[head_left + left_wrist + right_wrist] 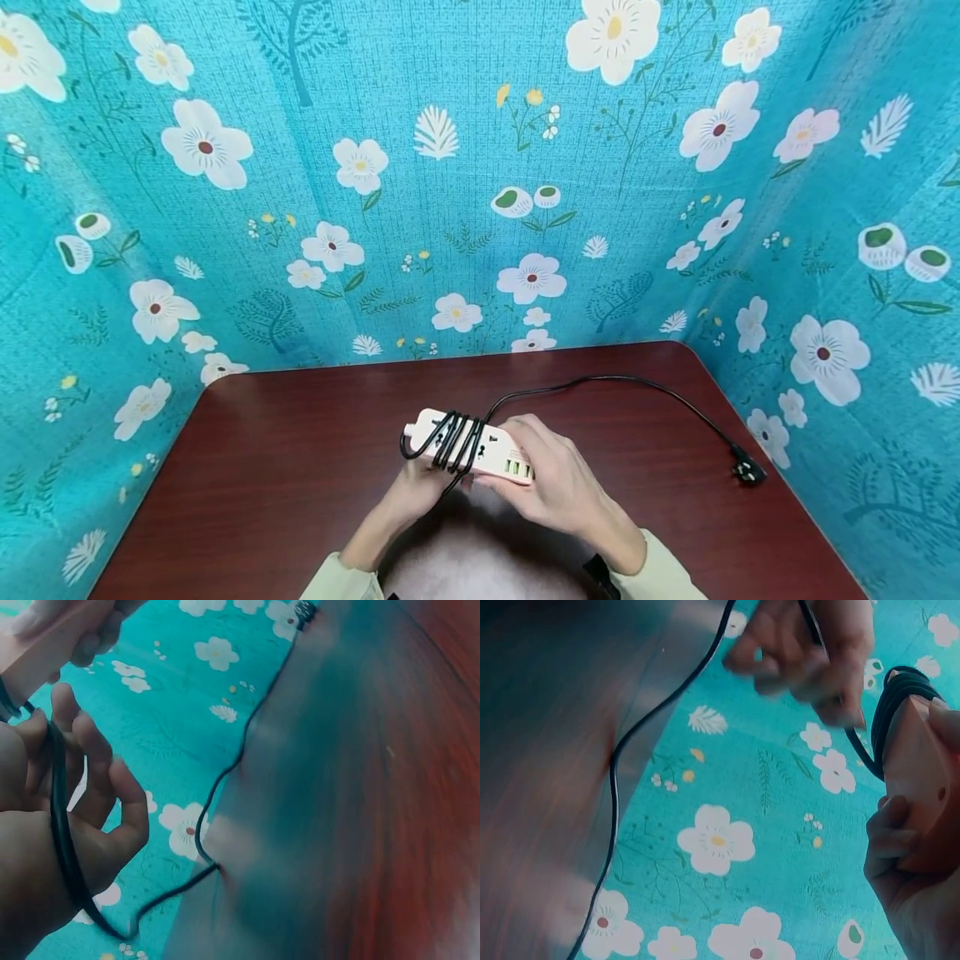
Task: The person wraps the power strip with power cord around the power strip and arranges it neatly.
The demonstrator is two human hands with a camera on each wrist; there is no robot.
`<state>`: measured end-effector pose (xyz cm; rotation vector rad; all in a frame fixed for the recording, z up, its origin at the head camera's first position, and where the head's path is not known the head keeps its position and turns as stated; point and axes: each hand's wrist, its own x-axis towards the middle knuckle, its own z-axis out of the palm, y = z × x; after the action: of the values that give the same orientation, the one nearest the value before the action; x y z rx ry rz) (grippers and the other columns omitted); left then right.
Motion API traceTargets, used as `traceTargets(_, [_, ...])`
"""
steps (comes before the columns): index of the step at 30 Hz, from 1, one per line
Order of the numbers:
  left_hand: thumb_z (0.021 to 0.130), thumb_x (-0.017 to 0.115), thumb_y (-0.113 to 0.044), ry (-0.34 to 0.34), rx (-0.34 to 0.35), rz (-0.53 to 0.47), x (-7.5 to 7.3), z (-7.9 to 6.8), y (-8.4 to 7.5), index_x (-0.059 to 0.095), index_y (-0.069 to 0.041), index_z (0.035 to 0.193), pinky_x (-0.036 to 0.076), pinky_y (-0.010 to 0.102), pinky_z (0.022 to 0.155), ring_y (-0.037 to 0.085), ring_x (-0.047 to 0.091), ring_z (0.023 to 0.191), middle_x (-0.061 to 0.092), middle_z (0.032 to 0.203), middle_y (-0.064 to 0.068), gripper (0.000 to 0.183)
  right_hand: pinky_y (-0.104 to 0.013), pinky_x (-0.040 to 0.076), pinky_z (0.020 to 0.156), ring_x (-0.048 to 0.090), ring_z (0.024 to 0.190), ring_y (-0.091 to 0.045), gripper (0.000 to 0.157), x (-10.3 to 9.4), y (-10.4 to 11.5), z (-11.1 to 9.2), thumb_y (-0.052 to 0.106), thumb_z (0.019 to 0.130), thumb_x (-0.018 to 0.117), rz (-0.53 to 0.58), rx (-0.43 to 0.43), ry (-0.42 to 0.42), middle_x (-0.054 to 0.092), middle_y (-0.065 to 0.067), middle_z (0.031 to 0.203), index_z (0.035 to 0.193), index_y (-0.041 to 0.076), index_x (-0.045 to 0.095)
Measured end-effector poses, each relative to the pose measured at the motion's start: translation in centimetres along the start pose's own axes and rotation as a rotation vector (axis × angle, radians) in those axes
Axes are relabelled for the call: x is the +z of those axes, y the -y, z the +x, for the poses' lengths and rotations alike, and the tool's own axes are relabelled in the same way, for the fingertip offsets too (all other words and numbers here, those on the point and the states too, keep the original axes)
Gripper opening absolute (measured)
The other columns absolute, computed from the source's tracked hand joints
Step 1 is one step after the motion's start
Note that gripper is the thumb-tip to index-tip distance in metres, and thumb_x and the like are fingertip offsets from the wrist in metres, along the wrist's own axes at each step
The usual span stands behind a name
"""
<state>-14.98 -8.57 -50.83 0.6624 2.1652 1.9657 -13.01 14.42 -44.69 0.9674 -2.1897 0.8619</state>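
Observation:
A white power strip [495, 450] with sockets and USB ports is held up, tilted, near the table's front edge. Several turns of its black cord [454, 442] wrap the left half. My right hand [551, 475] grips the strip's right end, thumb and fingers on opposite sides. Below the left end is my left hand [420, 487], partly hidden by the strip in the head view. In the left wrist view the left hand [97, 802] has curled fingers, with the cord [60, 802] pinched near thumb and forefinger and hanging in a loop past the wrist.
From the strip, the loose cord arcs across the dark red-brown table [300, 450] to a black plug [747, 469] near the right edge. Blue-green flowered cloth [450, 225] stands behind and at both sides of the table.

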Motion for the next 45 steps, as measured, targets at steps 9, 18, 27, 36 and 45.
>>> traceTargets(9, [0.113, 0.048, -0.031, 0.153, -0.068, 0.175, -0.2, -0.3, -0.5, 0.064, 0.000, 0.091, 0.054, 0.034, 0.065, 0.004, 0.062, 0.061, 0.068, 0.064, 0.014, 0.041, -0.017, 0.050, 0.065, 0.061, 0.081, -0.006, 0.055, -0.8, -1.1, 0.3, 0.036, 0.080, 0.092, -0.016, 0.087, -0.090, 0.068, 0.000, 0.110, 0.121, 0.009, 0.067])
traceTargets(18, [0.114, 0.041, -0.038, 0.151, -0.049, 0.362, -0.3, -0.9, -1.5, 0.056, -0.008, 0.089, 0.040, 0.018, 0.053, -0.002, 0.045, 0.049, 0.049, 0.057, -0.010, 0.042, -0.019, 0.048, 0.061, 0.059, 0.076, -0.008, 0.056, -1.6, -2.0, 0.5, 0.034, 0.077, 0.094, -0.077, 0.155, -0.195, 0.068, -0.003, 0.104, 0.117, 0.005, 0.067])
traceTargets(27, [0.109, 0.057, -0.025, -0.127, 0.277, 1.066, -0.7, -1.3, -2.5, 0.052, -0.018, 0.096, 0.022, 0.015, 0.047, -0.004, 0.024, 0.050, 0.023, 0.062, -0.018, 0.016, -0.020, 0.047, 0.059, 0.057, 0.074, -0.009, 0.058, -1.7, -1.8, 0.4, 0.030, 0.072, 0.096, -0.130, 0.190, -0.211, 0.067, -0.004, 0.102, 0.116, 0.005, 0.067])
traceTargets(36, [0.105, 0.064, -0.028, -0.233, 0.227, 1.276, 1.3, -2.3, -4.8, 0.048, -0.014, 0.096, 0.027, 0.027, 0.040, 0.011, 0.043, 0.038, 0.029, 0.047, -0.010, 0.023, -0.022, 0.049, 0.057, 0.058, 0.070, -0.011, 0.054, -1.1, -1.6, 0.3, 0.029, 0.076, 0.094, -0.159, 0.247, -0.243, 0.067, -0.006, 0.100, 0.115, 0.003, 0.067])
traceTargets(45, [0.104, 0.064, -0.025, -0.242, 0.271, 1.285, 3.1, -3.1, -5.7, 0.046, -0.014, 0.086, 0.031, 0.029, 0.038, 0.013, 0.052, 0.039, 0.036, 0.046, -0.010, 0.027, -0.027, 0.049, 0.055, 0.058, 0.069, -0.012, 0.055, -0.5, -1.8, 0.5, 0.032, 0.075, 0.094, -0.249, 0.284, -0.247, 0.066, -0.008, 0.096, 0.112, 0.002, 0.067])
